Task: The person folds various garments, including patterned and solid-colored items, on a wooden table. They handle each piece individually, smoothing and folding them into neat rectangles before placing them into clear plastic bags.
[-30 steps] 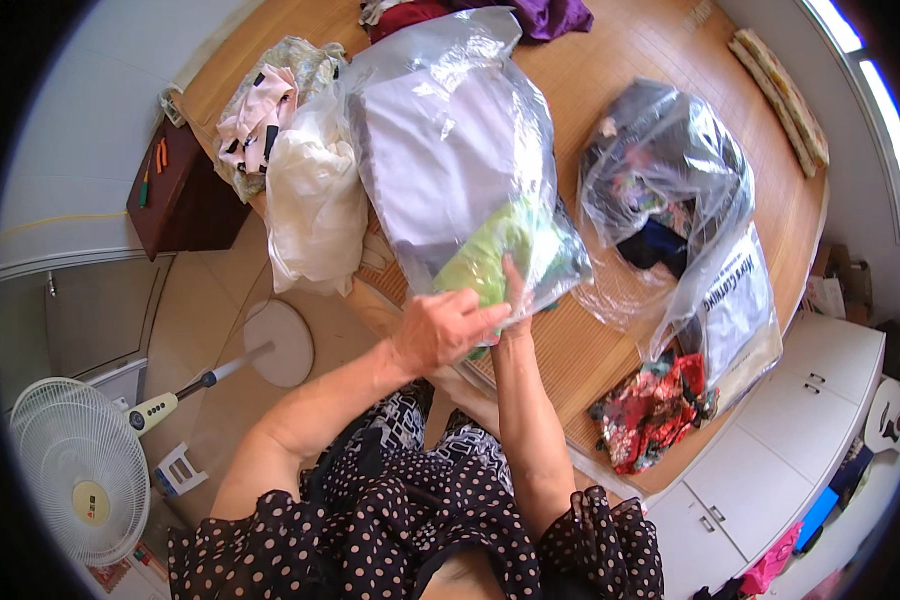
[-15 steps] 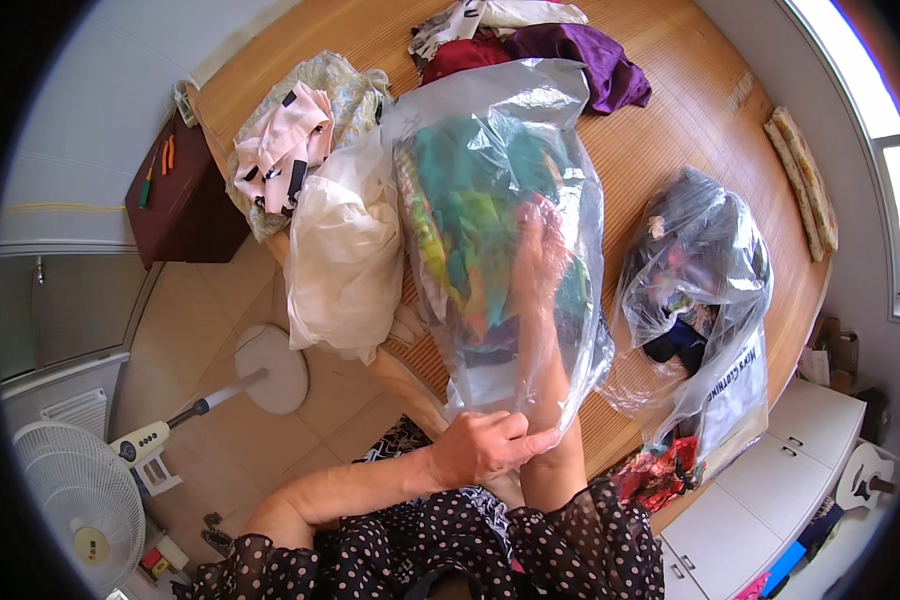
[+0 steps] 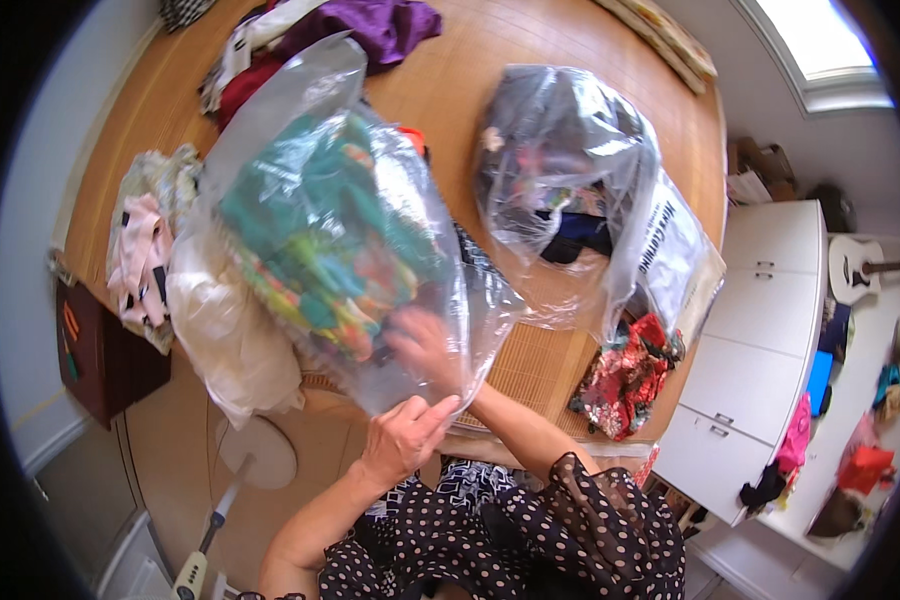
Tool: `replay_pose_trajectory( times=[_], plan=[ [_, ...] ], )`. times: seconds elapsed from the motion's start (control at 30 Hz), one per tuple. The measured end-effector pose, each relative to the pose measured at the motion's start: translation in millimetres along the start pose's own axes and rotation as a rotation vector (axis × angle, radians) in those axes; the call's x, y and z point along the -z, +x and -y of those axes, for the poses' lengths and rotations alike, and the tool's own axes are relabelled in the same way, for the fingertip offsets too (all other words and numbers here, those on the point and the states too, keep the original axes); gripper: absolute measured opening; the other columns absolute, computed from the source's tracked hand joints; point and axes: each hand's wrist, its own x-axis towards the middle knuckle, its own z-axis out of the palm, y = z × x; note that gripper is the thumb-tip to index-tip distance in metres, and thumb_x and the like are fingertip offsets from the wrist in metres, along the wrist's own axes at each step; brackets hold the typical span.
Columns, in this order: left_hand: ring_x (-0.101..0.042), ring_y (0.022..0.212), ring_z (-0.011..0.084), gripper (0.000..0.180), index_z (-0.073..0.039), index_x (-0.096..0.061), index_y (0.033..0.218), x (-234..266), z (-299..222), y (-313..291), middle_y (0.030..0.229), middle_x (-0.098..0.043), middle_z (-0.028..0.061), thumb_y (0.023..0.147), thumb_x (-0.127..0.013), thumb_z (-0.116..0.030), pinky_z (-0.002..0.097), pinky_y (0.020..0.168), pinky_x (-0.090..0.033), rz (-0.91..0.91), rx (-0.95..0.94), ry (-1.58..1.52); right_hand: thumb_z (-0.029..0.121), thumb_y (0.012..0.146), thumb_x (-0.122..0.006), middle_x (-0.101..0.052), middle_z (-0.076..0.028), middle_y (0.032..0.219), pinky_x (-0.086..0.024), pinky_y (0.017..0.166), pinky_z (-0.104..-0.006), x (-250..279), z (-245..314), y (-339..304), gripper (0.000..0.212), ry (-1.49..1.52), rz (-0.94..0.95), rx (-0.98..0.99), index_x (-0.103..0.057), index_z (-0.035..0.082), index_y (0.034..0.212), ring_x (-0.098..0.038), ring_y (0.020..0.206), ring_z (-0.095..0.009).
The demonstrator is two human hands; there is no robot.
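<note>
A clear plastic bag [image 3: 315, 85] lies in front of me, with a green, yellow and orange patterned garment [image 3: 310, 185] inside it. My left hand [image 3: 407, 435] pinches the near edge of the bag's mouth between thumb and fingers. Through that mouth goes my right forearm, and my right hand [image 3: 420, 345] is inside the bag at the near end of the garment. Motion and the plastic smear its fingers, so I cannot see whether they grip the cloth. Left of the bag, touching it, is a bunched cream-white bag [image 3: 230, 325].
A second clear bag [image 3: 595, 120] holding dark clothes lies to the right, above a red floral garment [image 3: 630, 385]. Pink cloth [image 3: 140, 250] is at left, purple cloth [image 3: 390, 30] at the far side. A white cabinet [image 3: 755, 320] stands right; a brown box [image 3: 110, 350] stands left.
My view has turned toward the right. My right hand has drawn back from deep in the bag to near its mouth. The left hand still pinches the edge.
</note>
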Motion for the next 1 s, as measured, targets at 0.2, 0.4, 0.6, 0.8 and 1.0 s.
replay_pose_trajectory(
  times=[0.2, 0.4, 0.6, 0.8, 1.0],
  plan=[
    [-0.056, 0.075, 0.0257, 0.033, -0.008, -0.059, 0.105, -23, -7, 9, 0.081, -0.053, 0.0078, 0.074, -0.067, -0.018, 0.0354, 0.062, -0.048, 0.302, -0.026, 0.171, 0.006, 0.066, -0.061, -0.059, -0.009, 0.077, -0.045, 0.068, -0.0395, 132, -86, -167, 0.015, -0.476, -0.085, -0.431, -0.061, 0.010, 0.081, -0.056, 0.076, -0.028],
    [-0.055, 0.085, 0.0248, 0.029, -0.005, -0.059, 0.103, -74, -54, 100, 0.094, -0.055, 0.0082, 0.075, -0.065, -0.012, 0.0345, 0.072, -0.047, 0.091, -0.325, 0.114, 0.027, 0.059, -0.073, -0.060, -0.017, 0.100, -0.045, 0.079, -0.0445, 203, -177, -185, 0.047, -0.598, 0.511, -1.057, -0.056, 0.006, 0.098, -0.054, 0.097, -0.035],
    [-0.051, 0.107, 0.0347, 0.038, -0.001, -0.054, 0.112, -192, -27, 204, 0.116, -0.050, 0.0211, 0.076, -0.063, -0.011, 0.0385, 0.092, -0.042, 0.009, -0.263, -0.056, 0.027, 0.054, -0.077, -0.060, -0.018, 0.107, -0.044, 0.084, -0.0444, 204, -197, -164, 0.055, -0.438, 0.640, -1.120, -0.059, 0.006, 0.102, -0.053, 0.105, -0.035],
    [-0.028, 0.125, 0.0434, 0.068, -0.005, -0.038, 0.129, -190, 22, 268, 0.134, -0.026, 0.0285, 0.070, -0.067, -0.022, 0.0482, 0.104, -0.024, -0.210, 0.199, 0.549, 0.027, 0.055, -0.077, -0.061, -0.017, 0.105, -0.043, 0.084, -0.0439, 205, -211, -180, 0.054, -0.370, 0.612, -1.106, -0.060, 0.005, 0.101, -0.053, 0.105, -0.035],
    [-0.036, 0.116, 0.0427, 0.071, 0.000, -0.030, 0.134, -112, 77, 251, 0.125, -0.036, 0.0286, 0.073, -0.064, -0.015, 0.0427, 0.101, -0.030, -0.557, 0.397, 0.318, 0.022, 0.058, -0.073, -0.061, -0.017, 0.106, -0.043, 0.084, -0.0438, 208, -209, -174, 0.050, -0.332, 0.638, -1.114, -0.060, 0.003, 0.102, -0.053, 0.105, -0.035]
  ],
)
